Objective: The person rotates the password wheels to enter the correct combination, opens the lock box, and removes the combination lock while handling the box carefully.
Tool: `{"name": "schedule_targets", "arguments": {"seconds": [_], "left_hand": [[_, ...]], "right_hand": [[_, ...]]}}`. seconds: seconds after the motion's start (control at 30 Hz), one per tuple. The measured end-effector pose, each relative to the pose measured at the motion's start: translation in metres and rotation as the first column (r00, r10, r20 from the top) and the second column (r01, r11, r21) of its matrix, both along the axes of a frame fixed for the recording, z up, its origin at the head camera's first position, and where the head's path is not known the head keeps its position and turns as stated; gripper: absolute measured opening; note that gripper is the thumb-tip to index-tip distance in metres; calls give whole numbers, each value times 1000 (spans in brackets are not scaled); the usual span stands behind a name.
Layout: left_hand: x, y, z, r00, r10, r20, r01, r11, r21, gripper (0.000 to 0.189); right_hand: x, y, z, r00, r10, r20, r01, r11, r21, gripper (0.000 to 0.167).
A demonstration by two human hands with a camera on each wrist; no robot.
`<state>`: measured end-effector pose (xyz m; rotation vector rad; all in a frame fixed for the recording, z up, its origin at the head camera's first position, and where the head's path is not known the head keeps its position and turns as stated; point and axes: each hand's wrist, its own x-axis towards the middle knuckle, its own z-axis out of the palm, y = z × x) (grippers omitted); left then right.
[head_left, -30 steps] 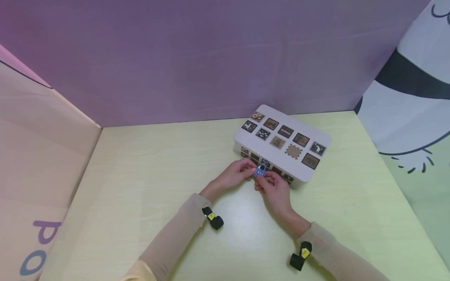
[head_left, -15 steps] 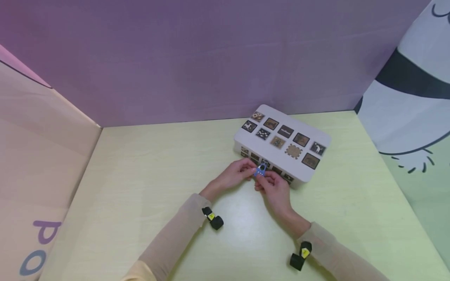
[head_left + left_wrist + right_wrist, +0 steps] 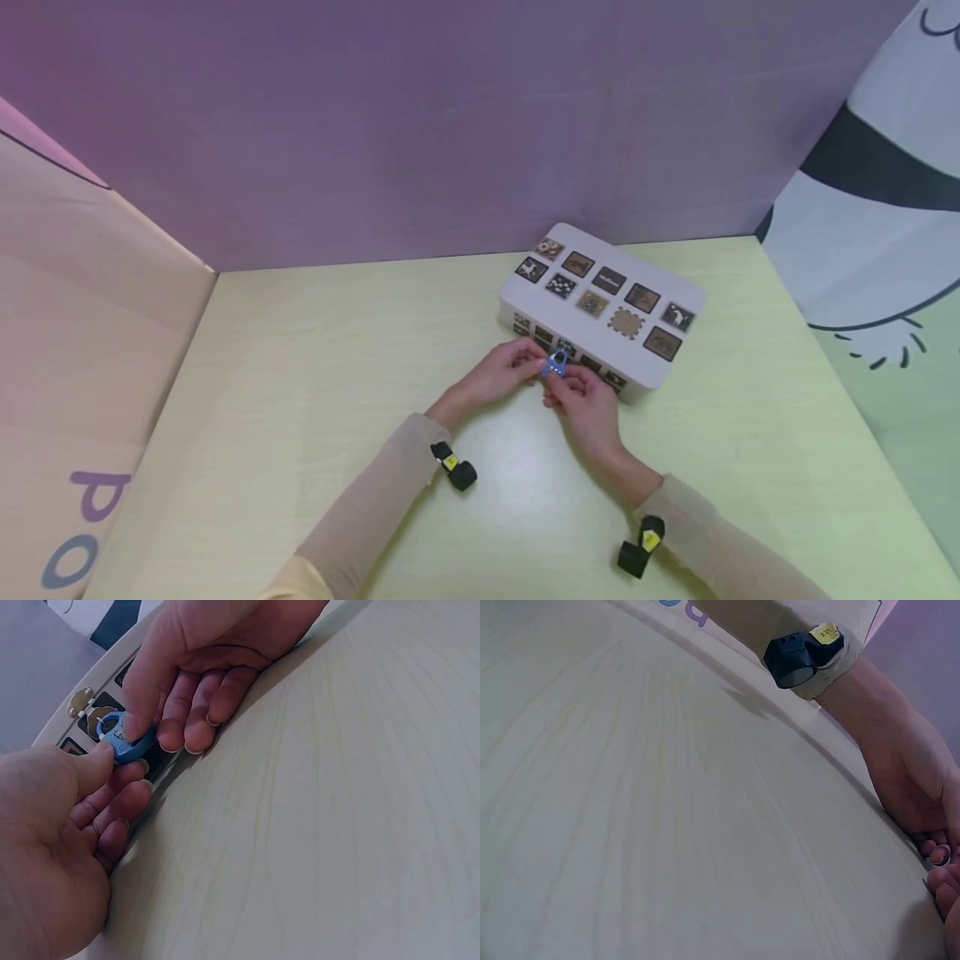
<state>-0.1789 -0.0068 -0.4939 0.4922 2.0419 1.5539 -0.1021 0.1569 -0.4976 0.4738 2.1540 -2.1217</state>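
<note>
A small blue combination padlock [image 3: 555,364] is at the front side of a white box [image 3: 611,346] printed with dark square pictures. In the left wrist view the padlock [image 3: 124,740] is by a brass hasp [image 3: 82,701] on the box; whether its shackle passes through the hasp I cannot tell. My left hand [image 3: 497,372] pinches the lock's left side between thumb and fingers. From the other side my right hand [image 3: 590,410] pinches it too, its thumb over the number dials. The right wrist view shows only the edge of this work, and the padlock is hidden there.
The pale wood table [image 3: 315,358] reaches to a purple wall [image 3: 420,133] at the back, close behind the box's far corner. Printed panels stand at the left [image 3: 82,300] and right [image 3: 892,242]. Both wrists wear black strapped cameras.
</note>
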Motion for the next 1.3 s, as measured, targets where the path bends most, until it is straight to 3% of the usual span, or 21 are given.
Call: {"name": "schedule_targets", "arguments": {"seconds": [0.87,1.3], "left_hand": [[-1,0,-1,1000,-5,-19,5,1000,-3,17],[-1,1,-3,1000,-8,-7,8,1000,15,17]], "right_hand": [[-1,0,-1,1000,3,-17,-3,1000,-5,21],[0,0,-1,1000,9,-2,-9,1000,-4,29]]}}
